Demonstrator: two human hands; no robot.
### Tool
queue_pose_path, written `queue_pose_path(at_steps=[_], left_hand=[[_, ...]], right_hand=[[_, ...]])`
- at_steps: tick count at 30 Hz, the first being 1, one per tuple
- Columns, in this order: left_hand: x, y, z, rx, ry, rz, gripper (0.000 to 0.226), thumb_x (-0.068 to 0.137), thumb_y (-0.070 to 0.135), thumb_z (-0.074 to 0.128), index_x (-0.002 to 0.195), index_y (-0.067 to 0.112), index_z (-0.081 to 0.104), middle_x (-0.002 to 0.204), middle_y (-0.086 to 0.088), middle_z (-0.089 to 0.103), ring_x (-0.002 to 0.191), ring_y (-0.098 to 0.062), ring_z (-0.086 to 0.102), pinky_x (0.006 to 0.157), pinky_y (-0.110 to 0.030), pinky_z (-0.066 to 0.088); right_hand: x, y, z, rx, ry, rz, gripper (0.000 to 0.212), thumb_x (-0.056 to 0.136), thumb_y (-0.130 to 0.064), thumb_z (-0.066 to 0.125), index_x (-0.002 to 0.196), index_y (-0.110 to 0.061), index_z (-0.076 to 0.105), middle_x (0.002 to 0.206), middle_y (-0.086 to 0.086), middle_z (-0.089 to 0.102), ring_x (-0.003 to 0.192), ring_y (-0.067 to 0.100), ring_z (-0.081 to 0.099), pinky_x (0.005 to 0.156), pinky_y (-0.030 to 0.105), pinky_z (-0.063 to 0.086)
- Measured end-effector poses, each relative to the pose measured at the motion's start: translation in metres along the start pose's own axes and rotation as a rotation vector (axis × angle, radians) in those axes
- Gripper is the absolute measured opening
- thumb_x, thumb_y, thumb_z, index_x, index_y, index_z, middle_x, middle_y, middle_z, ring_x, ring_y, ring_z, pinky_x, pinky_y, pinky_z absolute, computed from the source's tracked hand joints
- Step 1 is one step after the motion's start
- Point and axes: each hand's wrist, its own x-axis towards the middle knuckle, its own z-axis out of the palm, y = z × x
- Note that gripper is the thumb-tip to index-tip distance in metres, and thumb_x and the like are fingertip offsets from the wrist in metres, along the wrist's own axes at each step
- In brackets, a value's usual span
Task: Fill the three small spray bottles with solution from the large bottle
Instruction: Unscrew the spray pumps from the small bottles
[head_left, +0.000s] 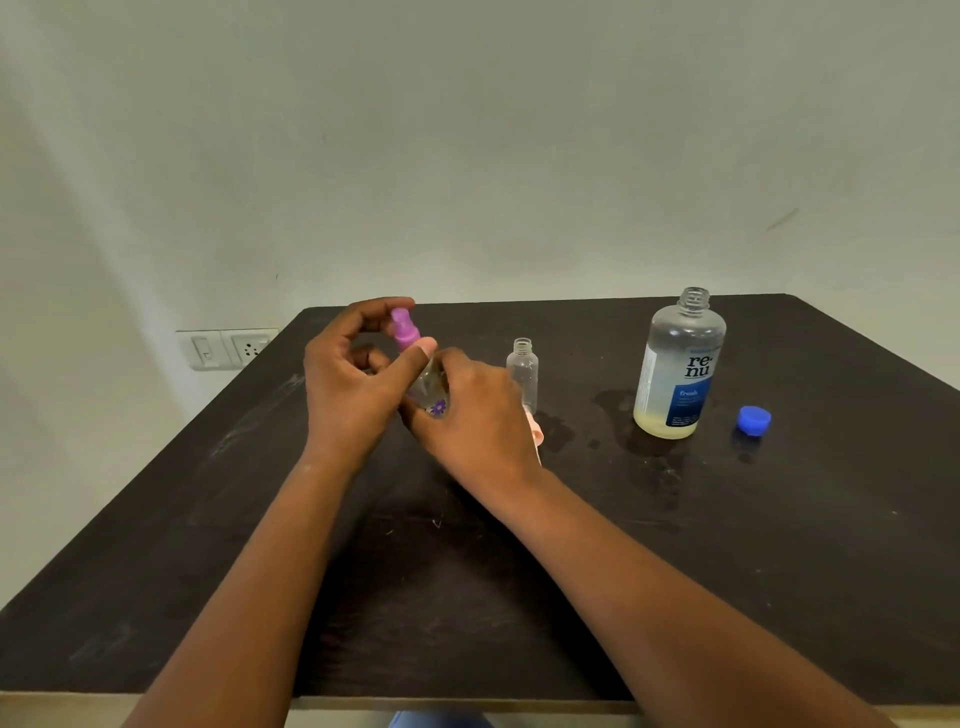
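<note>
the right hand (470, 405) grips a small spray bottle (432, 395) above the dark table (779, 545) while the left hand (353, 384) pinches its purple pump (404, 328); beside them stand an uncapped small bottle (522, 371) and the open large bottle (678, 364), its blue cap (754, 420) lying nearby.

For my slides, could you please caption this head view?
Both hands, left hand and right hand, hold a pink-topped spray bottle beside an open small bottle and uncapped large bottle.

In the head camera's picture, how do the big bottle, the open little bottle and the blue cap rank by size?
1. Big bottle: largest.
2. Open little bottle: clearly smaller.
3. Blue cap: smallest.
All stand about equally far off, so the order seems safe.
</note>
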Motion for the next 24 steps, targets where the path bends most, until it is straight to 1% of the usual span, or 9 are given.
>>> queue_pose_path(at_steps=[2,4,8,12,15,17,19,21,24], left_hand=[[0.001,0.002,-0.001,-0.008,0.061,-0.002,0.032,0.086,0.019,0.086,0.116,0.018,0.075,0.105,0.002,0.076,0.063,-0.037,0.055,0.063,-0.046,0.058],[0.003,0.004,-0.002,-0.034,0.142,-0.006,0.034,0.086,0.023,0.086,0.117,0.016,0.074,0.108,0.002,0.076,0.067,-0.028,0.061,0.066,-0.044,0.06],[0.005,0.013,-0.006,-0.137,0.381,0.016,0.045,0.088,0.025,0.084,0.126,0.013,0.064,0.109,-0.001,0.073,0.07,-0.019,0.061,0.057,-0.034,0.049],[0.005,0.026,-0.006,-0.063,0.568,0.153,0.045,0.095,0.015,0.075,0.133,-0.001,0.057,0.112,0.005,0.063,0.086,0.007,0.064,0.059,-0.015,0.044],[0.003,0.028,-0.004,0.029,0.544,0.19,0.042,0.101,0.019,0.068,0.138,0.001,0.058,0.11,0.012,0.06,0.077,0.014,0.058,0.059,-0.013,0.044],[0.002,0.023,-0.005,0.093,0.474,0.172,0.04,0.102,0.029,0.067,0.138,0.011,0.063,0.108,0.009,0.064,0.069,0.004,0.056,0.059,-0.017,0.044],[0.002,0.016,-0.006,0.174,0.382,0.107,0.034,0.099,0.043,0.068,0.13,0.027,0.069,0.103,0.01,0.069,0.063,-0.007,0.053,0.061,-0.027,0.049],[0.001,0.01,-0.006,0.331,0.285,0.038,0.026,0.094,0.049,0.069,0.117,0.036,0.073,0.093,0.014,0.071,0.066,-0.011,0.057,0.07,-0.035,0.055],[-0.002,0.005,-0.005,0.524,0.148,-0.03,0.022,0.091,0.047,0.071,0.108,0.033,0.076,0.085,0.015,0.072,0.075,-0.004,0.064,0.077,-0.032,0.055]], right_hand=[[-0.002,0.0,0.002,-0.02,-0.036,0.009,0.042,0.086,-0.047,0.079,0.109,-0.014,0.067,0.096,0.003,0.076,0.086,0.026,0.072,0.076,0.047,0.059],[-0.002,0.0,0.003,-0.041,-0.051,0.017,0.045,0.086,-0.05,0.078,0.112,-0.016,0.066,0.099,0.004,0.076,0.09,0.028,0.072,0.078,0.046,0.059],[-0.001,0.0,0.002,-0.084,-0.072,0.041,0.047,0.087,-0.052,0.078,0.111,-0.015,0.066,0.101,0.005,0.075,0.094,0.03,0.071,0.08,0.044,0.057],[-0.003,0.004,0.004,-0.153,-0.159,0.086,0.042,0.088,-0.053,0.074,0.105,-0.015,0.062,0.101,0.005,0.073,0.094,0.031,0.069,0.074,0.038,0.052],[-0.002,0.005,0.004,-0.158,-0.162,0.09,0.041,0.09,-0.05,0.074,0.109,-0.015,0.063,0.104,0.006,0.072,0.095,0.03,0.069,0.074,0.036,0.049],[-0.002,0.005,0.003,-0.141,-0.13,0.094,0.041,0.091,-0.047,0.074,0.114,-0.015,0.063,0.11,0.006,0.068,0.099,0.029,0.067,0.078,0.035,0.047],[-0.002,0.004,0.002,-0.117,-0.098,0.114,0.041,0.093,-0.044,0.074,0.12,-0.015,0.062,0.117,0.005,0.061,0.102,0.027,0.064,0.078,0.031,0.041],[-0.001,0.005,0.002,-0.09,-0.076,0.142,0.042,0.094,-0.039,0.074,0.126,-0.015,0.061,0.12,0.005,0.058,0.104,0.025,0.062,0.079,0.028,0.038],[0.001,0.007,0.003,-0.047,-0.044,0.161,0.05,0.093,-0.031,0.076,0.134,-0.015,0.053,0.124,0.005,0.062,0.113,0.025,0.061,0.083,0.027,0.036]])
